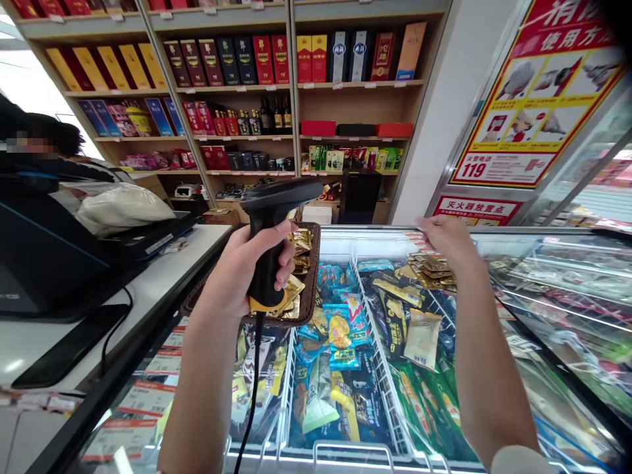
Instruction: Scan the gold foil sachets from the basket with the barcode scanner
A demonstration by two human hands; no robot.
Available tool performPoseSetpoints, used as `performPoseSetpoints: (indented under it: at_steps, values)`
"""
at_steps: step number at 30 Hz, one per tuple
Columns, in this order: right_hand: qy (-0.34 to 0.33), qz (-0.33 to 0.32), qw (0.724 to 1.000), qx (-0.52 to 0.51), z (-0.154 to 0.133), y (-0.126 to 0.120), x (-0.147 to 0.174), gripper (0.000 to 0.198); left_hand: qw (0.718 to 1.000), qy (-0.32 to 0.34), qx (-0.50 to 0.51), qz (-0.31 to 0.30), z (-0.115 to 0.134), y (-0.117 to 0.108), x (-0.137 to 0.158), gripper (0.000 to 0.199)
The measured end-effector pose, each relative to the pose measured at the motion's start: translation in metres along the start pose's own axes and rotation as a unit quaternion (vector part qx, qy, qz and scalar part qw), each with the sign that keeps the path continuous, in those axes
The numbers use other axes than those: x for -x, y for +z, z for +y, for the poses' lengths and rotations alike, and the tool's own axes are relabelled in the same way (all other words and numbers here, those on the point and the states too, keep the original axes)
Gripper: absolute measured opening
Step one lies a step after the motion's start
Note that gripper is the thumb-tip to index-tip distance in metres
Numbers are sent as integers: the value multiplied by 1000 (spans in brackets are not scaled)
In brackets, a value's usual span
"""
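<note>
My left hand (259, 263) is wrapped round the handle of a black barcode scanner (266, 257), its head at the top and its cord (255, 395) hanging down. Just behind it, a brown woven basket (312, 283) of gold packets (301, 263) rests at the freezer's left side. My right hand (444, 240) is at the far rim of the freezer, its fingers curled together. What they hold, if anything, I cannot make out. Below that hand lie more gold packets (432, 271). Wrapped ice creams (340, 329) fill the wire-divided freezer (353, 450).
On the left a white counter (162, 296) bears a black terminal (64, 243), a dark phone-like slab (72, 345) and a white plastic bag (123, 207). A person (54, 141) is behind it. Shelves (227, 87) of boxed bottles stand at the back. A fire-safety poster (538, 99) hangs right.
</note>
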State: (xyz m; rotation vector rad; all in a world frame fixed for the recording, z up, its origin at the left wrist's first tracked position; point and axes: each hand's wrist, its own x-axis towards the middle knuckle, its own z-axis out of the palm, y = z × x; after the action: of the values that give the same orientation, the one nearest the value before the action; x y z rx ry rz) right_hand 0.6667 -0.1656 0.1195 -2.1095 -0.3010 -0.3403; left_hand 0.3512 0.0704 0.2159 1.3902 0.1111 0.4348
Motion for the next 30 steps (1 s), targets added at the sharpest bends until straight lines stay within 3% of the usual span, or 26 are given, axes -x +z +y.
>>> performPoseSetpoints:
  at_steps: [2, 5, 8, 11, 15, 19, 23, 25, 27, 30]
  values:
    - [-27, -67, 995, -62, -31, 31, 22, 36, 1000, 1, -3, 1, 1, -3, 0, 20]
    - [-98, -157, 980, -75, -66, 91, 72, 30, 1000, 9, -13, 2, 0, -4, 0, 21]
    - [-210, -280, 936, -27, -84, 145, 121, 27, 1000, 20, -23, 4, 0, -4, 1, 22]
    - [-282, -293, 912, 55, -90, 176, 150, 34, 999, 29, -24, 3, 2, -3, 2, 21]
    - [-272, -314, 901, 123, -93, 182, 154, 46, 999, 43, -10, 10, 2, -3, 3, 20]
    - [-245, -382, 883, 118, -100, 182, 158, 35, 998, 56, -19, 9, 0, -1, 2, 19]
    - [-167, -329, 929, 31, -104, 188, 167, 39, 997, 72, -14, 30, 0, 1, 2, 21]
    - [-142, -322, 936, -30, -105, 187, 168, 45, 997, 70, -9, 36, 0, 2, 2, 22]
    - [-143, -344, 926, -58, -107, 184, 168, 39, 997, 65, -6, 36, -1, 1, 1, 24]
    - [-179, -361, 915, -17, -109, 180, 170, 12, 998, 64, -3, 28, -2, 0, -1, 23]
